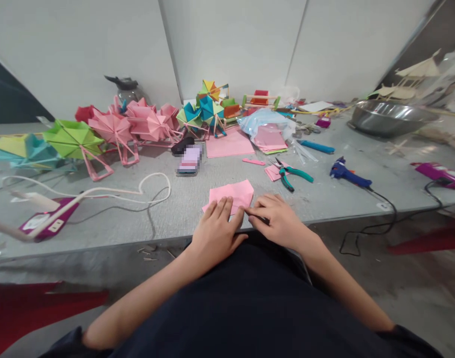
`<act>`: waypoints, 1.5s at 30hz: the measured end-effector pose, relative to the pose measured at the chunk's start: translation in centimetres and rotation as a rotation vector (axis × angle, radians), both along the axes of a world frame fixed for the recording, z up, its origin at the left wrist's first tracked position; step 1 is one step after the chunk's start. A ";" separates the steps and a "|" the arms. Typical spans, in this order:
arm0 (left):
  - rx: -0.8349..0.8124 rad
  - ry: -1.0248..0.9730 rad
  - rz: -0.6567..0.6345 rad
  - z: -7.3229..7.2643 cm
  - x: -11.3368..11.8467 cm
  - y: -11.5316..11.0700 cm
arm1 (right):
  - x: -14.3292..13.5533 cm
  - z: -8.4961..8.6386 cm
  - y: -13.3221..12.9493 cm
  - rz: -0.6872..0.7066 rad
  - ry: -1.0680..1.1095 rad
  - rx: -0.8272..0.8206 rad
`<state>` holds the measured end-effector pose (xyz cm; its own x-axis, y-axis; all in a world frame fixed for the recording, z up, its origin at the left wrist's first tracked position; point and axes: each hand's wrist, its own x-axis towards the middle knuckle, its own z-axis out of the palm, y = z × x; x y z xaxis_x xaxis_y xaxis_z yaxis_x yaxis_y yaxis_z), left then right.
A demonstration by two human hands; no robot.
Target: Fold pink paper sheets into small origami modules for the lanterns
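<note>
A pink sheet of paper (232, 191) lies near the table's front edge, its outline uneven. Flat on its lower left part rests my left hand (219, 226), fingers spread and pointing away from me. At the paper's lower right corner is my right hand (275, 219), its fingers closed round a thin dark tool (262, 219) whose tip touches or nearly touches the paper beside my left index finger. Most of the tool is hidden by my fingers, so its kind is unclear.
Beyond the paper are teal-handled pliers (296, 175), a pink cutter (253, 161), a phone (190, 159) and pink sheets (227, 144). Folded paper umbrellas (115, 127) and a power strip (50, 219) stand left; a blue glue gun (350, 174) and metal bowl (391, 118) are right.
</note>
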<state>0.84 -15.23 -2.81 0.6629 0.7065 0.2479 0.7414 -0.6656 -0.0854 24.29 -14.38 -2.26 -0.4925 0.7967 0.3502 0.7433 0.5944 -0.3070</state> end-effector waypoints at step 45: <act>-0.004 -0.020 -0.015 -1.3 0.4 1.2 | -1.3 3.2 9.5 0.172 -0.584 -0.087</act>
